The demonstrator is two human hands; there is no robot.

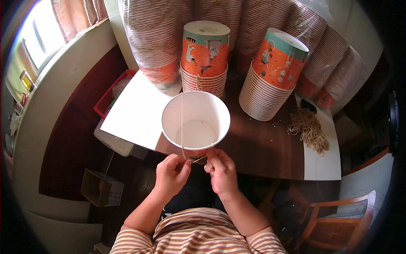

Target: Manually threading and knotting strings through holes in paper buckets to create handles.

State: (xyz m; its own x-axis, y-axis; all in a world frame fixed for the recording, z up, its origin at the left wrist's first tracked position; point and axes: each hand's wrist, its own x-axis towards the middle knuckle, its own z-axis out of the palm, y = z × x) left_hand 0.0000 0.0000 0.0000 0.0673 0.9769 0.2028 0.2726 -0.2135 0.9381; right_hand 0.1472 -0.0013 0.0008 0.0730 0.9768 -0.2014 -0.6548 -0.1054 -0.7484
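A round paper bucket with a white inside (pixel 211 114) sits mouth up at the near edge of the dark brown and white bench (pixel 270 150). A thin beige string (pixel 182 122) crosses its opening from the far rim to the near side. There the left hand (pixel 172 172) has its fingers curled, thumb and forefinger pinching the string; the right hand (pixel 221 170) is likewise nearly closed on it, beside the rim (a short length spans between them). Beyond stand two upside-down orange-and-green paper bucket stacks (pixel 207 53); a loose beige string bundle (pixel 311 131) lies rightward.
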